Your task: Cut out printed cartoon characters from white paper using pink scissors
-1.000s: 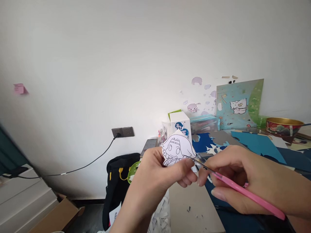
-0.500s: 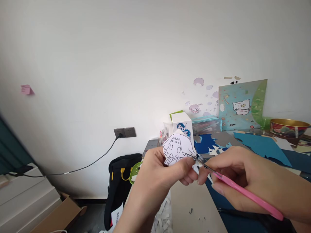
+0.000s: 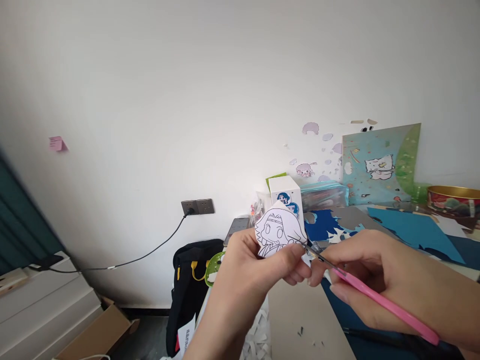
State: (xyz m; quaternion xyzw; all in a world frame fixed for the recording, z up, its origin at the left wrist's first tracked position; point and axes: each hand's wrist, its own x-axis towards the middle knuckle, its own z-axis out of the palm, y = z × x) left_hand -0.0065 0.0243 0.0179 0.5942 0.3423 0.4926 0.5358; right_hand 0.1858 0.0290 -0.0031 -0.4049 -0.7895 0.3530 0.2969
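Observation:
My left hand (image 3: 258,270) pinches a small white paper cutout (image 3: 279,229) with a line-drawn cartoon figure, holding it up in front of me. My right hand (image 3: 378,280) grips pink-handled scissors (image 3: 371,295). Their metal blades (image 3: 315,250) meet the cutout's lower right edge, just by my left thumb. Both hands hover above the near edge of a desk (image 3: 300,310).
The desk carries blue and grey paper sheets (image 3: 408,227), a white box with stickers (image 3: 285,192), a phone (image 3: 239,226) and a gold bowl (image 3: 453,199). Paper scraps (image 3: 258,330) lie below. A black bag (image 3: 191,280), wall socket (image 3: 198,206) with cable, and cardboard box (image 3: 101,335) are at left.
The view has shifted a little, so everything sits slightly further right and lower. Both hands keep the same hold, with the scissors still at the cutout's edge.

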